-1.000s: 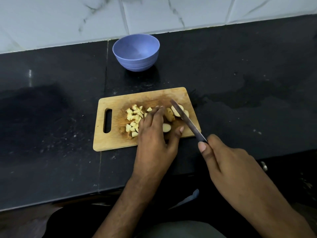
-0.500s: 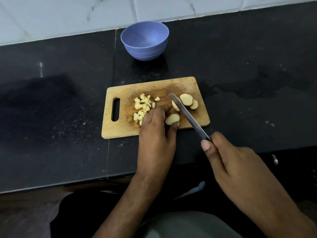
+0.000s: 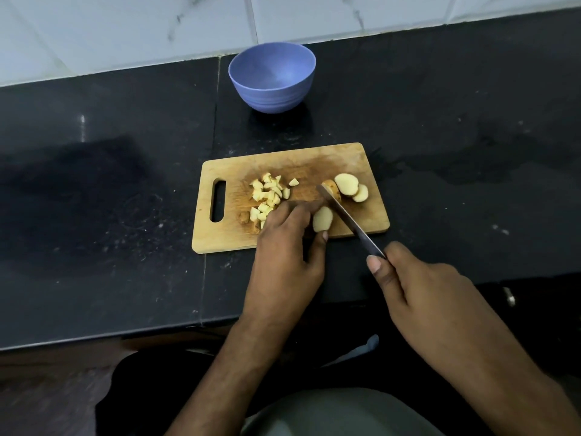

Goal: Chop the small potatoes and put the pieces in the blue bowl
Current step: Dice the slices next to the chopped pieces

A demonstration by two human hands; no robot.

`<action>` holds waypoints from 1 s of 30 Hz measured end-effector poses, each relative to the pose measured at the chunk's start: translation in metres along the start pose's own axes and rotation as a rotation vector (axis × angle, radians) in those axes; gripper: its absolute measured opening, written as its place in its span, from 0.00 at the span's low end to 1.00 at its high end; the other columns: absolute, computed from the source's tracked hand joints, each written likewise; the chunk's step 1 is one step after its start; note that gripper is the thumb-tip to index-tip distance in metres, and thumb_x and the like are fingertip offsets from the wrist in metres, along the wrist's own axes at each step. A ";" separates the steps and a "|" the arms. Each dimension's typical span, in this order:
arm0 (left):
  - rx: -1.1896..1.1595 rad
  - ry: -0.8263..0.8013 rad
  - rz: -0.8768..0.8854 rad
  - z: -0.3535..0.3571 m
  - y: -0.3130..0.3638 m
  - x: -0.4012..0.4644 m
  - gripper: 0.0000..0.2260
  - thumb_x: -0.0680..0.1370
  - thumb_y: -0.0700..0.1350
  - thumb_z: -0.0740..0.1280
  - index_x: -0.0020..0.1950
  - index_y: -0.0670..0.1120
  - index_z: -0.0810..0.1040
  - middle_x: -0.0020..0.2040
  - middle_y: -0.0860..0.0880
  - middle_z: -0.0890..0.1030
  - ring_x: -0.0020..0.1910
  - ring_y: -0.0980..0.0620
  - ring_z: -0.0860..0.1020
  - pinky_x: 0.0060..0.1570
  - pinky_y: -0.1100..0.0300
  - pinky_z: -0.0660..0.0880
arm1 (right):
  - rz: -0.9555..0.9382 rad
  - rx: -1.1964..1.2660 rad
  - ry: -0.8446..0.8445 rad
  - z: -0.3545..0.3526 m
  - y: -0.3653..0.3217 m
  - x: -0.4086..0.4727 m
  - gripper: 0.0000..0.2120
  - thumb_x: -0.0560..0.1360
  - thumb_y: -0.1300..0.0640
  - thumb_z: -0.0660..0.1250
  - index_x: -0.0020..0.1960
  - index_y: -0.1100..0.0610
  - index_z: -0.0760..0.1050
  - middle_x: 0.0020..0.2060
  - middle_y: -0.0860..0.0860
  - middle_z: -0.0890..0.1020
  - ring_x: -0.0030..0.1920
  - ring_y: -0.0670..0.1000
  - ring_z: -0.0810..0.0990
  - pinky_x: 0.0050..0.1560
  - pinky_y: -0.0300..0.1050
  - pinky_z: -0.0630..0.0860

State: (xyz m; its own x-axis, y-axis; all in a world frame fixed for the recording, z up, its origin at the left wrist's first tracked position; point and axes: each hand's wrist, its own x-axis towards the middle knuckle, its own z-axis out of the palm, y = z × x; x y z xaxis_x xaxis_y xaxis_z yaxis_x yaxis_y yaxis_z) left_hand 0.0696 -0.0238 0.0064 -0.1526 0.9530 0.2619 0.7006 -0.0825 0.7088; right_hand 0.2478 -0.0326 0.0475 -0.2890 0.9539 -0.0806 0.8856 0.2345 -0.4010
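My left hand (image 3: 284, 247) rests on the near part of the wooden cutting board (image 3: 226, 240), fingers curled down onto the wood and the thumb tip touching a potato half (image 3: 323, 219) that lies cut face up just beside it. I cannot tell whether the fingers themselves pinch anything, as the back of the hand hides them. My right hand (image 3: 430, 297) has its grip wrapped round the handle of the knife (image 3: 349, 219), forefinger lying along the side; the blade slants across the board and its tip meets the potato piece being cut (image 3: 330, 187). Past the blade, toward the right end of the board, two potato slices (image 3: 352, 187) lie overlapping, cut faces up. Left of my fingers sits the heap of chopped potato pieces (image 3: 268, 196), partly covered by my knuckles, between the board's slot handle and the knife. The blue bowl (image 3: 272, 78) stands upright well beyond the board, near the wall, with nothing visible inside it.

The board lies on a black stone worktop (image 3: 94, 184), which shows pale specks, a seam running front to back and a darker wet-looking patch off to the right. Behind it rises a wall of white marbled tiles (image 3: 125, 29).
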 end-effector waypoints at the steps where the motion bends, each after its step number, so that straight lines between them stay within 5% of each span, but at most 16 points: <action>1: -0.007 0.005 -0.003 0.000 0.000 0.002 0.16 0.78 0.42 0.71 0.66 0.49 0.77 0.57 0.56 0.77 0.57 0.57 0.76 0.56 0.55 0.77 | -0.006 -0.011 0.013 0.000 0.000 0.003 0.15 0.80 0.39 0.45 0.44 0.45 0.63 0.25 0.47 0.73 0.24 0.43 0.73 0.24 0.33 0.62; 12: 0.072 0.017 -0.010 0.010 0.002 0.011 0.21 0.79 0.52 0.70 0.70 0.50 0.74 0.56 0.55 0.72 0.55 0.56 0.73 0.57 0.52 0.77 | -0.035 0.037 0.041 -0.002 0.002 0.002 0.15 0.79 0.38 0.43 0.45 0.44 0.64 0.24 0.47 0.73 0.23 0.43 0.74 0.23 0.35 0.63; 23: 0.074 0.024 -0.014 0.008 0.001 0.010 0.20 0.79 0.49 0.70 0.70 0.46 0.76 0.57 0.52 0.73 0.56 0.54 0.74 0.57 0.52 0.77 | -0.018 0.056 0.036 0.008 0.002 -0.011 0.13 0.80 0.41 0.47 0.39 0.44 0.60 0.23 0.47 0.71 0.30 0.37 0.77 0.31 0.29 0.71; 30: 0.044 0.044 -0.026 0.007 0.003 0.009 0.20 0.78 0.48 0.71 0.69 0.46 0.77 0.56 0.53 0.75 0.55 0.55 0.76 0.55 0.54 0.79 | -0.026 0.000 0.029 0.003 -0.004 -0.015 0.11 0.79 0.40 0.46 0.44 0.44 0.61 0.24 0.46 0.72 0.23 0.42 0.73 0.21 0.35 0.65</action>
State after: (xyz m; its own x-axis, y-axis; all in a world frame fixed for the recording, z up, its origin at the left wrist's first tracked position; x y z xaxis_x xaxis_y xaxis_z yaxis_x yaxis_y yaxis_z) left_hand 0.0752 -0.0133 0.0068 -0.2012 0.9406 0.2734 0.7258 -0.0443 0.6865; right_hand 0.2477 -0.0484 0.0472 -0.3011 0.9526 -0.0439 0.8778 0.2589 -0.4029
